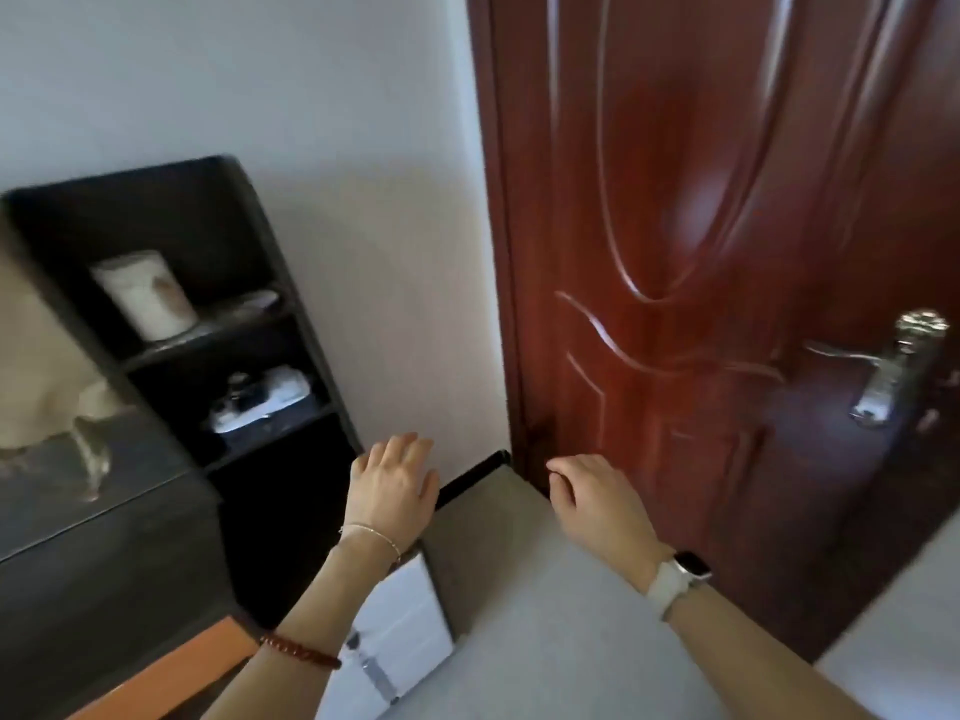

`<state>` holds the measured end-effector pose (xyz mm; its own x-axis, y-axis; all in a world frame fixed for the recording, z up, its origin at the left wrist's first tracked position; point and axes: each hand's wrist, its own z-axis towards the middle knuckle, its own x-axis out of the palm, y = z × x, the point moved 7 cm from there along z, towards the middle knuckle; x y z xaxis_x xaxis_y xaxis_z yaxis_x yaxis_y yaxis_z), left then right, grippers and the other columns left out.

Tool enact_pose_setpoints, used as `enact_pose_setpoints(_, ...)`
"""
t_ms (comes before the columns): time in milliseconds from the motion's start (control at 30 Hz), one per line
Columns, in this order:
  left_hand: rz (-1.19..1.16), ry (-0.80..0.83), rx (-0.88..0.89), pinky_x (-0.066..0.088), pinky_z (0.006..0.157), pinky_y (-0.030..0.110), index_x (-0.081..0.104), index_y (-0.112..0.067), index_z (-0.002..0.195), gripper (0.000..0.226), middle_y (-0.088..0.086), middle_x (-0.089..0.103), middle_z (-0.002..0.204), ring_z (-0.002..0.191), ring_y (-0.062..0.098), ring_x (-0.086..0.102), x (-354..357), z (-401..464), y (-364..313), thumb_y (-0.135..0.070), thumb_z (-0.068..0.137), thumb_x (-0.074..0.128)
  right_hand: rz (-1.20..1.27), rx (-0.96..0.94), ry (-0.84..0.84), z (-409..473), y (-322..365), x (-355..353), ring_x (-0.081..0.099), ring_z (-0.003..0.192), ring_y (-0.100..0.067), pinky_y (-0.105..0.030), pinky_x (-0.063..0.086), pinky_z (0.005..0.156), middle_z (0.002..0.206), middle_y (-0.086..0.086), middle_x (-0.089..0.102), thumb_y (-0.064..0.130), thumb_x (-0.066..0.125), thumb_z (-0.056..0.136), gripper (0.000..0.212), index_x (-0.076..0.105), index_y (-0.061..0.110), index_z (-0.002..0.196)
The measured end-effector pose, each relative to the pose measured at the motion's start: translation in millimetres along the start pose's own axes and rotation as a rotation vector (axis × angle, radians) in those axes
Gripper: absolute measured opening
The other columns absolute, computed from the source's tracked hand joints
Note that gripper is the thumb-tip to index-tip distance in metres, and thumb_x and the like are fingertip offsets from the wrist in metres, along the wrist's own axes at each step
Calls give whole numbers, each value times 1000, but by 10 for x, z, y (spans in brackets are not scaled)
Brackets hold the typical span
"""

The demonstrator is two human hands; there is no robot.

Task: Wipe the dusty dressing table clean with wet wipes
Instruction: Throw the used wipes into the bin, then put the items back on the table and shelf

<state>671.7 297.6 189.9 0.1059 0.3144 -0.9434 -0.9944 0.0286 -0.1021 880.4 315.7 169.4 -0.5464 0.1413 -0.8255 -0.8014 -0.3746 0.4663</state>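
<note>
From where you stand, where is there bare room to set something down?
The dark table top beside the shelves looks bare, and the grey floor between the white pack and the door. Both shelves hold items, so they are crowded.

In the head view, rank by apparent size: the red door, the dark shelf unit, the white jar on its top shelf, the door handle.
1. Red door
2. Dark shelf unit
3. White jar and door handle look about alike; their differing distances leave the order unsure.
</note>
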Motion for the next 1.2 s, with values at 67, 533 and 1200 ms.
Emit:
enact_pose_setpoints(67,15,-27,-124,47,86,44,60,-17,112,35,5,61,117,106,30,59,-197,-201,604,-30,84,44,-4,-110,57,172,499,341,60,96,-31,-40,47,78,96,-7,70,31,36,84,40,67,12,100)
enact_pose_setpoints(533,58,-68,-543,38,93,40,46,-16,129,40,6,52,126,117,28,47,-280,-170,3060,-26,90,47,73,-459,329,1746,2300,2068,50,115,-19,-31,39,94,123,-1,59,25,39,96,33,54,16,123)
enact_pose_setpoints(1200,-50,48,-759,30,100,36,15,-18,142,77,3,24,145,127,26,25,887,1439,4173,-44,82,56,-128,-162,407,3509,2699,4043,44,112,-31,-36,43,83,122,-15,44,51,51,82,68,40,0,125)
